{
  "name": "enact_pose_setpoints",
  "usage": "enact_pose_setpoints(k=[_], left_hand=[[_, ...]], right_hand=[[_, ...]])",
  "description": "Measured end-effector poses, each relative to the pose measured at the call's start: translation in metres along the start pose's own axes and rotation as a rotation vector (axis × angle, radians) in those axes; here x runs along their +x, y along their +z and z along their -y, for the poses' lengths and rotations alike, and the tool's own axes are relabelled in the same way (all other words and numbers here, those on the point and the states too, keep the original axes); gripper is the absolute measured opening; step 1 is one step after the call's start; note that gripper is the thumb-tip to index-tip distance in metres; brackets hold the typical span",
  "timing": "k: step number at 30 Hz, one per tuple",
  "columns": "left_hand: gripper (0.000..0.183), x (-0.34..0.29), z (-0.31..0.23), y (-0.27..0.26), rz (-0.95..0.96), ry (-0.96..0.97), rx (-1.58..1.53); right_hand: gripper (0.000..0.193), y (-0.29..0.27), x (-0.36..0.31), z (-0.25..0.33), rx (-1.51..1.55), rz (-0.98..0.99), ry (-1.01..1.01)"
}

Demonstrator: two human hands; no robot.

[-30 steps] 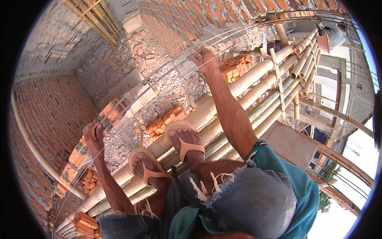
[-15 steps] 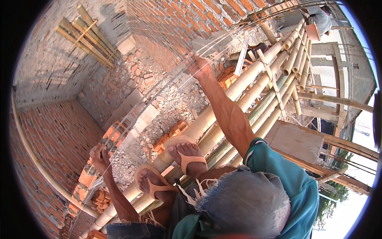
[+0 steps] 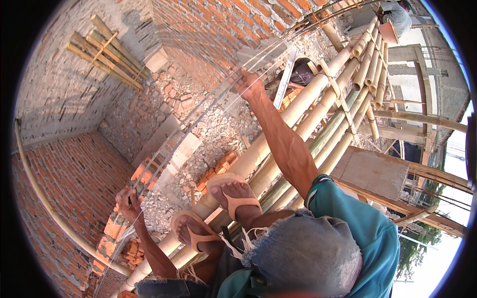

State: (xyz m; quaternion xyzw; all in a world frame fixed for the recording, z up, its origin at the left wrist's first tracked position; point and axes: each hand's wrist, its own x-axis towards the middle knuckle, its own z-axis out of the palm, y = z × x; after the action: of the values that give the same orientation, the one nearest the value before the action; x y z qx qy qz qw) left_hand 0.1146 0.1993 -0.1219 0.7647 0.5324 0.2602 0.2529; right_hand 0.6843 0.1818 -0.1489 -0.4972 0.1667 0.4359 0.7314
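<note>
Head view looked down on the person's two bare hands, set well apart, with thin metal rods [image 3: 198,119] stretching between them. The rods ran on a slant, above the rubble [image 3: 218,134] and beyond the feet, and went on past the right hand toward the upper right, alongside a brick wall [image 3: 198,35].

The right hand [image 3: 248,83] was at the end of an outstretched arm, its fingers bent in narrowly around the rods. The left hand [image 3: 130,206] was lower and nearer the body, its fingers curled and a small dark gap showing between thumb and fingers. The rods passed right at this hand, but whether the fingers gripped them I could not tell.

Both feet, in sandals [image 3: 243,202] with orange straps, rested on a row of thick bamboo poles [image 3: 251,159]. A pile of orange bricks [image 3: 218,169] lay down beyond the poles, near the toes. Frayed jeans [image 3: 308,248] and a teal shirt [image 3: 355,213] filled the lower part. A bundle of bamboo [image 3: 107,52] leaned in the far left corner. At the upper right, another person [image 3: 396,20] was near the far ends of the poles.
</note>
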Motion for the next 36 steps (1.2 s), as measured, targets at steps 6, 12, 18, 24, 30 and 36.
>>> enact_pose_setpoints(k=[6, 12, 18, 24, 30, 36], left_hand=[[0.012, 0.0, -0.002, -0.001, 0.012, -0.065, -0.038], [0.016, 0.002, -0.022, -0.003, 0.019, -0.187, -0.096], [0.017, 0.004, -0.02, 0.0, -0.04, -0.073, -0.055], [0.017, 0.005, -0.02, -0.004, 0.01, -0.072, -0.006], [0.019, 0.007, -0.029, -0.005, 0.007, -0.2, -0.161], [0.017, 0.006, -0.029, -0.008, 0.043, -0.259, -0.191]], right_hand=[[0.024, -0.001, -0.004, 0.002, -0.002, 0.031, 0.006], [0.024, 0.0, -0.005, 0.001, 0.012, 0.017, 0.004], [0.024, 0.001, 0.0, -0.001, -0.011, -0.03, 0.009], [0.025, 0.007, -0.003, 0.004, -0.041, -0.105, -0.038], [0.03, 0.016, -0.017, 0.009, -0.098, -0.182, -0.09], [0.029, 0.012, -0.019, 0.011, -0.149, -0.117, -0.089]])
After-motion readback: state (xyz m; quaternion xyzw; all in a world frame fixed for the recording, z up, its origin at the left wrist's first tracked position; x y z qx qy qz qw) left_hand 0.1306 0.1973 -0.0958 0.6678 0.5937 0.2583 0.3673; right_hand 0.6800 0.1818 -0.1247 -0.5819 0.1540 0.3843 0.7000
